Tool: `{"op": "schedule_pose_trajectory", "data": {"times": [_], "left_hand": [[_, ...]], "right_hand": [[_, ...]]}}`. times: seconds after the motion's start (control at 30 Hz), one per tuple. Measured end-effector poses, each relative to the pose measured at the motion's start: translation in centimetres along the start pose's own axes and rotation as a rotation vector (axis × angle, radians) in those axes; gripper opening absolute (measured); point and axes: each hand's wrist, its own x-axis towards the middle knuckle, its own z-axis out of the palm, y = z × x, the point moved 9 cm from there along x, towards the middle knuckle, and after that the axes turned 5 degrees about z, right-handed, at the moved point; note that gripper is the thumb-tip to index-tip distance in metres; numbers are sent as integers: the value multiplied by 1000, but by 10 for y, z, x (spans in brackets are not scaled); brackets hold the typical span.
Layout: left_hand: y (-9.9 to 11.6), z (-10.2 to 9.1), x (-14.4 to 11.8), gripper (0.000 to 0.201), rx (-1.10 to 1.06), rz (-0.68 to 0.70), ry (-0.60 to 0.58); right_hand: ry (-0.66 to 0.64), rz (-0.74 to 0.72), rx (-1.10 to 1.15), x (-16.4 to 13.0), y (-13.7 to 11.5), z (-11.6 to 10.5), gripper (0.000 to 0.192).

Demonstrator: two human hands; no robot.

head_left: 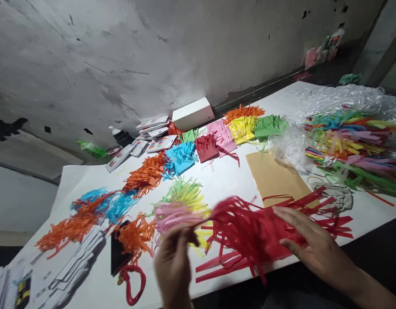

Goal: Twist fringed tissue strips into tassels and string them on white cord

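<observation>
Currently left hand (173, 262) fingers pinched on some strips of the red fringed paper (249, 234), blurred. Right hand (309, 244) flat, fingers spread, pressing the same paper's right side. Paper lies at the near edge of the white table sheet (217, 180), overlapping the tan card (275, 178). Pink fringe bundle (172, 214) just left of it, other coloured bundles further back

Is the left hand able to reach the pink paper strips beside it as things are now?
Probably yes. The left hand is right next to the pink paper strips, with nothing between them; the red paper strips lie off to the right.
</observation>
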Motion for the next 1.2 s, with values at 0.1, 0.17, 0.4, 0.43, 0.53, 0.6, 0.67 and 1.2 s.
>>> {"op": "schedule_pose_trajectory", "data": {"times": [0.1,0.17,0.4,0.43,0.53,0.6,0.67,1.2], "left_hand": [[-21,-77,32,32,101,9,329],[-31,-99,37,65,292,21,378],[-7,84,-92,52,455,645,-578],[-4,111,-115,51,427,701,-697],[-2,145,-139,22,358,722,-723],[-5,144,-135,23,324,699,-692],[-10,137,-132,25,296,691,-709],[-51,173,-80,14,837,262,-831]], "right_hand": [[-126,-168,-64,-24,-2,27,38],[-217,-257,-127,-42,-3,47,41],[-61,-266,-94,-55,0,58,40],[-46,-266,-92,-54,-2,58,37],[-78,-271,-101,-52,-6,60,34],[-108,-286,-92,-55,-5,59,37],[-103,-267,-46,-57,0,54,38],[40,66,-264,-11,13,56,22]]}}
